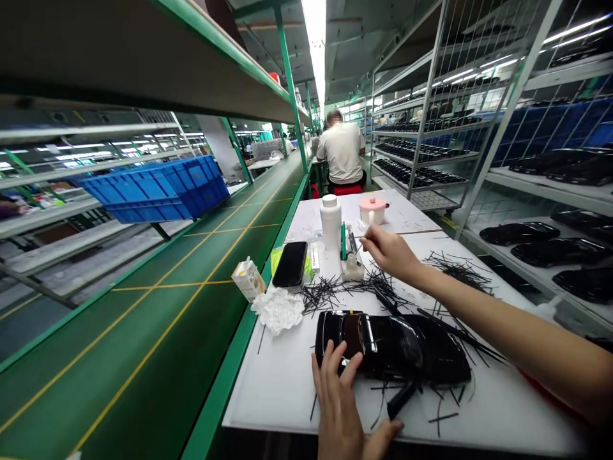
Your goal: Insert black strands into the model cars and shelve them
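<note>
A glossy black model car (390, 345) lies across the white table in front of me. My left hand (341, 396) is spread at its left end, fingertips resting against the body. Beyond the car, my right hand (390, 252) is closed in a pinch, and whatever is between its fingertips is too small to make out. Just left of that hand stands a small clear container (353, 267), with a green slim tool (343, 241) behind it. Thin black strips (323, 294) lie scattered around the car. A dark tapered piece (401, 400) sits by its near side.
A white bottle (331, 223), a pink-lidded cup (372, 209), a phone (290, 264), a small carton (248, 279) and crumpled tissue (278, 310) stand about the table. A green conveyor belt (191, 319) runs along the left. Racks of black car bodies (550, 252) line the right; a person (341, 153) sits ahead.
</note>
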`<action>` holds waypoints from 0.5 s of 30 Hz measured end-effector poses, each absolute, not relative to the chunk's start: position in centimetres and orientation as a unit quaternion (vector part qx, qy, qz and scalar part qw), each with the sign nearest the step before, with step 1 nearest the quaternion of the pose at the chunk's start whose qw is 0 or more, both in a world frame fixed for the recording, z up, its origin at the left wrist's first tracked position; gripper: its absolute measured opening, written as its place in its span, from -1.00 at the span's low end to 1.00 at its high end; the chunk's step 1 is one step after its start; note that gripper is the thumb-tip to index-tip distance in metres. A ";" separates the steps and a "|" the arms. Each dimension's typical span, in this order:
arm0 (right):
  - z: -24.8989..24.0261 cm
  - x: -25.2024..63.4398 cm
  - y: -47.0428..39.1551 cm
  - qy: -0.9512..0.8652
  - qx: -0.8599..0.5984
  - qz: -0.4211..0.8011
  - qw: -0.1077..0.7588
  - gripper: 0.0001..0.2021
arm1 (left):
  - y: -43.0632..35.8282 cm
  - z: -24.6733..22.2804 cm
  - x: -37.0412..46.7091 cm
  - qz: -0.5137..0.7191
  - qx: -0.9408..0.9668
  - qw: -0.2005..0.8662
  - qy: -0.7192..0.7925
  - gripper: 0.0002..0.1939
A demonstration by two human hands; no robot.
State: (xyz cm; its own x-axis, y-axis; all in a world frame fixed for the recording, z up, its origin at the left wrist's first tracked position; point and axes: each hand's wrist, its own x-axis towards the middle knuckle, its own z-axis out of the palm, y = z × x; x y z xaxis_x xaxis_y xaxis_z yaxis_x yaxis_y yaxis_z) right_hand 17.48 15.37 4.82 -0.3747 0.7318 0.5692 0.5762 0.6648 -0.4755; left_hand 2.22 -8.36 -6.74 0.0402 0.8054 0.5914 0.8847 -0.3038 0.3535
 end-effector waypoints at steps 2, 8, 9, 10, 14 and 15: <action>3.9 16.7 17.0 -0.828 -0.410 0.108 0.367 -0.83 | -8.3 -6.9 2.3 -0.372 -0.709 0.048 -0.597 -0.33; 3.0 17.1 17.7 -0.862 -0.412 0.147 0.257 -0.69 | -8.4 -6.0 3.6 -0.389 -0.681 0.015 -0.621 -0.50; 3.2 17.7 17.2 -0.866 -0.407 0.150 0.248 -0.64 | -8.6 -5.8 3.7 -0.398 -0.673 0.009 -0.623 -0.51; 3.4 18.4 16.5 -0.870 -0.402 0.153 0.240 -0.61 | -8.9 -5.7 3.5 -0.410 -0.661 0.001 -0.629 -0.52; 3.0 22.0 12.2 -0.893 -0.360 0.187 0.197 -0.72 | -11.2 -5.0 1.6 -0.470 -0.540 -0.088 -0.693 -0.64; 2.7 22.8 10.9 -0.898 -0.343 0.199 0.189 -0.77 | -11.8 -4.8 1.0 -0.481 -0.515 -0.149 -0.694 -0.64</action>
State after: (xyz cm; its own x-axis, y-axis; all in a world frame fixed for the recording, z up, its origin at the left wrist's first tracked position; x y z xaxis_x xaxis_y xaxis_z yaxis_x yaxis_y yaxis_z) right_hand 22.78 10.91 2.72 -0.6937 0.6913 0.2021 0.5410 0.6854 -0.4874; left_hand 0.97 -11.81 -4.77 -0.4258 0.8576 0.2884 0.5713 0.0076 0.8207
